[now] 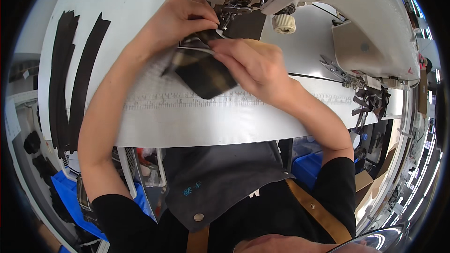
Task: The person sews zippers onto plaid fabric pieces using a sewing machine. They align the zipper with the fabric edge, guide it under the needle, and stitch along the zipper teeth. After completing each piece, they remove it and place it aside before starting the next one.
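Cloth (206, 77) was pinched by left hand (183, 18) and right hand (255, 64).
It was seen blurred, just left of the right hand — ruler marks (187, 100) were printed on the table (201, 129), blue writing (191, 189) on the apron (227, 171).

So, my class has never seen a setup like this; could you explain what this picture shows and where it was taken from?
There is no robot here. A camera worn on a person's head looks down, and its fisheye lens bends straight edges near the rim. The person's left hand and right hand work beside a sewing machine, both pinching a dark, checked cloth, which is partly blurred. On the white table lie long dark strips at the left and scissors at the right; a ruler scale runs across it. Below is the person's grey apron.
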### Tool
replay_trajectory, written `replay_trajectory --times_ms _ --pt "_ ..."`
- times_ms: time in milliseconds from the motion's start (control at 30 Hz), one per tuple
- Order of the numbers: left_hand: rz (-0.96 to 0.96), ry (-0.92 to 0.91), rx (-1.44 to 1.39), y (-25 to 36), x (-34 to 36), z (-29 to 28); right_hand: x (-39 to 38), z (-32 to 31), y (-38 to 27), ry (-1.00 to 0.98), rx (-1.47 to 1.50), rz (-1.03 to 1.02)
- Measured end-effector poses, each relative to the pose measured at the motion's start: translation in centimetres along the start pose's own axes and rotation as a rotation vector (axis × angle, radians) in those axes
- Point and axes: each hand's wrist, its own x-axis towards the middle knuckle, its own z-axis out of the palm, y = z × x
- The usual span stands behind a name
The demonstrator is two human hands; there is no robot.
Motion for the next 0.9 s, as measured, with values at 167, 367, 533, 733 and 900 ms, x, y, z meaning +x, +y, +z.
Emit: replay_trajectory --times_ms 167,367,533,733,900 --pt "-0.043 0.170 0.248 1.9 -0.4 2.1 -2.9 -0.6 1.2 -0.075 -0.075 -0.135" --pt "-0.077 0.168 0.218 2.0 -0.4 2.0 -2.5 -0.2 0.7 -0.134 -0.160 -0.178" --pt "-0.083 0.165 0.219 1.7 -0.6 2.0 -2.3 0.2 0.7 -0.125 -0.173 -0.205" --pt "-0.041 0.170 0.203 1.3 -0.7 2.1 -2.2 -0.1 0.7 -0.162 -0.151 -0.195" --pt "-0.032 0.161 0.155 0.8 -0.6 2.0 -1.6 -0.2 0.3 -0.309 -0.140 -0.104"
